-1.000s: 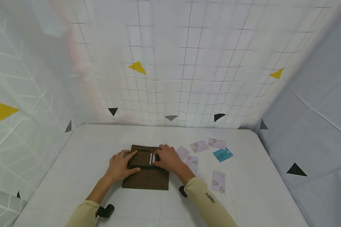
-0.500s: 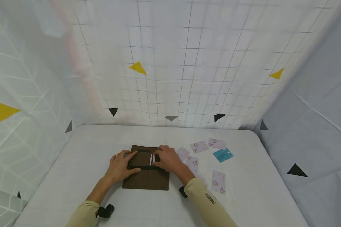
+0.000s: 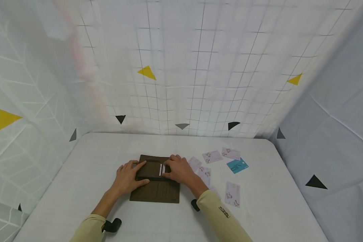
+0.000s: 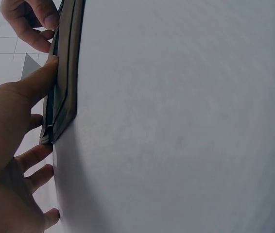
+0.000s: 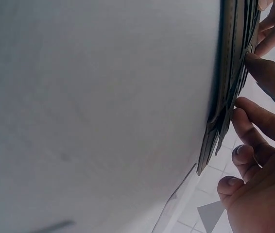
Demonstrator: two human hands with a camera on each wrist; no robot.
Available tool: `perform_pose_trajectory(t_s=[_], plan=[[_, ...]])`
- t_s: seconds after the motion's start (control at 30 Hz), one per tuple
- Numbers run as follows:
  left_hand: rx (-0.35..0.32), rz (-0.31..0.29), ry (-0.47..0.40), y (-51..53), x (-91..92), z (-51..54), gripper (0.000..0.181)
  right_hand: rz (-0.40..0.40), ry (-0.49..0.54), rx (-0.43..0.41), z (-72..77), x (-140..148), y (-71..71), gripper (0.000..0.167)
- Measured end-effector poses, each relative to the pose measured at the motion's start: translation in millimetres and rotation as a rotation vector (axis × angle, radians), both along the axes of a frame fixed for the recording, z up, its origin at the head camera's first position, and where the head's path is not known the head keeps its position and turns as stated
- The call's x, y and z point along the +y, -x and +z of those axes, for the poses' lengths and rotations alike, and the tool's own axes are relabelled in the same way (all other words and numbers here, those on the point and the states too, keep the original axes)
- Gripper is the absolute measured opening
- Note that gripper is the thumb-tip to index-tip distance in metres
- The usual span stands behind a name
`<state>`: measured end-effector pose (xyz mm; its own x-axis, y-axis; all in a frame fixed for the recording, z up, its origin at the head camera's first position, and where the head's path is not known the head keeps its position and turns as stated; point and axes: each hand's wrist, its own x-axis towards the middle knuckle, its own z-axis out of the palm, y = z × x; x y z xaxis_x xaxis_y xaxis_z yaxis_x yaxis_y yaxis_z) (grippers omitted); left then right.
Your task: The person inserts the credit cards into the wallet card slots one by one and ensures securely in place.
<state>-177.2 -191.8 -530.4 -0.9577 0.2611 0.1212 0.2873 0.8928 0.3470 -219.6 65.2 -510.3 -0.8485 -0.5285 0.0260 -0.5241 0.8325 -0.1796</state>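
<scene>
A brown wallet (image 3: 155,194) lies unfolded on the white table, with an inner card flap (image 3: 149,169) on its far half. Pale card edges (image 3: 162,170) show at the flap's right end. My left hand (image 3: 125,178) presses on the flap's left part, thumb and index finger spread; in the left wrist view the other fingers (image 4: 41,175) reach past the wallet's corner. With thumb and curled fingers, my right hand (image 3: 181,170) pinches a card at the flap's right end. That hand covers most of the card. From the right wrist, the wallet (image 5: 227,73) appears edge-on.
Several pale flowered cards (image 3: 232,194) lie loose to the right of the wallet, some partly behind the right arm. A blue card (image 3: 237,165) sits among them, touching a flowered one. White sheets with a grid (image 3: 217,67) and coloured triangles surround the table (image 3: 278,188).
</scene>
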Motion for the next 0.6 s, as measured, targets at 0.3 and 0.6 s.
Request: perform_pose_trajectory(t_s=[0.3, 0.6], plan=[[0.014, -0.007, -0.016, -0.5, -1.2, -0.8, 0.084, -0.006, 0.018, 0.004, 2.3, 4.7, -3.0, 0.052], [0.016, -0.011, -0.014, -0.3, -0.7, -0.4, 0.082, -0.017, 0.021, 0.002, 8.6, 27.3, -4.9, 0.054]])
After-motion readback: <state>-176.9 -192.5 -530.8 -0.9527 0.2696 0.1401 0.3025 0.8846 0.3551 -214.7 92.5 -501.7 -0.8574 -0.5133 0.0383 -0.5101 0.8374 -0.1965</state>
